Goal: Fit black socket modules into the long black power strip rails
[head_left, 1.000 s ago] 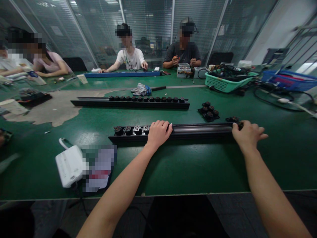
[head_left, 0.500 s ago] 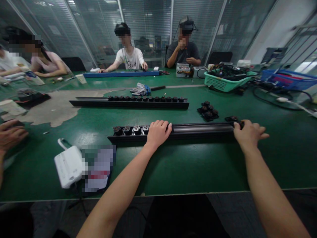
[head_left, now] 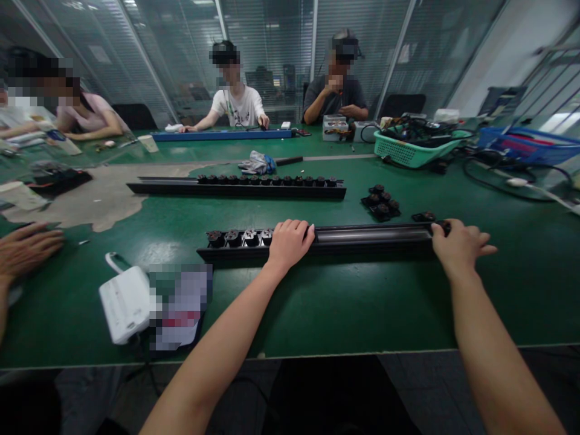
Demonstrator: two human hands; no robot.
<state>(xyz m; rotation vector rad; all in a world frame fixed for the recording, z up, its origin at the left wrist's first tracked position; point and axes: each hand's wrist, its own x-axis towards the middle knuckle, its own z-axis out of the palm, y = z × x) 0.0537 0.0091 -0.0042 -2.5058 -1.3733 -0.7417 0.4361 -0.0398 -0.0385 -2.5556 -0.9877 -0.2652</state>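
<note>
A long black channel lies across the table in front of me, with several black socket modules standing in a row at its left end. My left hand is closed over the middle of the channel, hiding part of the row. At the channel's right end, my right hand pinches a small black piece, apparently a socket module, mostly covered by the fingers. One loose socket module lies just behind that end. Farther back is a cluster of loose modules.
A second black channel with a row of modules lies behind. A white device and a phone are at front left, near another person's hand. A green basket of cables, gloves and co-workers are farther back.
My right hand has shifted slightly to the right at the channel's end. My left hand stays in place. The other person's hand at the left has come farther into view.
</note>
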